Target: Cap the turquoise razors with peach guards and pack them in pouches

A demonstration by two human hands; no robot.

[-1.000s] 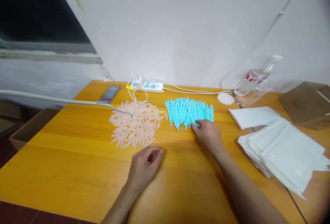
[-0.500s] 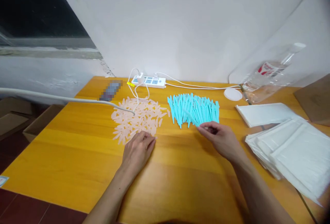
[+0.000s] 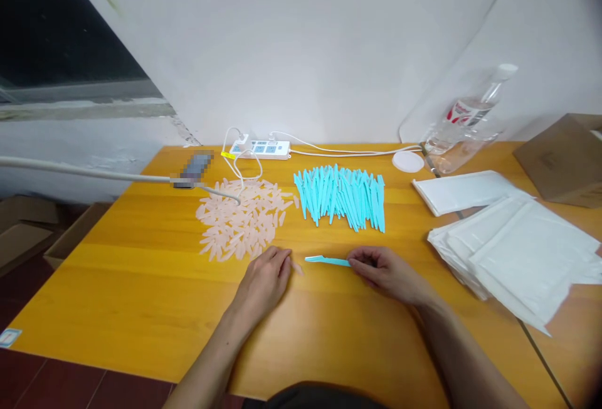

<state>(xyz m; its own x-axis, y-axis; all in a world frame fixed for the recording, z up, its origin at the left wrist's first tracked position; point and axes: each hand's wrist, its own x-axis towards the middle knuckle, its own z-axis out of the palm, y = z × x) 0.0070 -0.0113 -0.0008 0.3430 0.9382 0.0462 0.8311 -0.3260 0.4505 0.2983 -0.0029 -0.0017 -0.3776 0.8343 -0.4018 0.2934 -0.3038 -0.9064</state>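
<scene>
A turquoise stick (image 3: 329, 261) with a slim blade-like end pointing left is pinched at its right end in my right hand (image 3: 383, 274). My left hand (image 3: 267, 277) is closed, with a small pale pink piece (image 3: 297, 268) at its fingertips. Behind my left hand, many pink pieces (image 3: 239, 221) lie scattered in a loose pile on the wooden table (image 3: 141, 308). To the right of that pile, a row of turquoise sticks (image 3: 341, 196) lies side by side, beyond my right hand.
A white power strip (image 3: 268, 150) with cables sits near the wall, and a blurred phone (image 3: 195, 167) lies left of it. At right are a round white lid (image 3: 407, 161), a plastic bottle (image 3: 463, 114), stacked white packets (image 3: 512, 252) and a cardboard box (image 3: 564, 158).
My right hand has drawn a turquoise stick out of the row toward me. My left hand has moved off the pink pile with a pink piece. The view has shifted slightly.
</scene>
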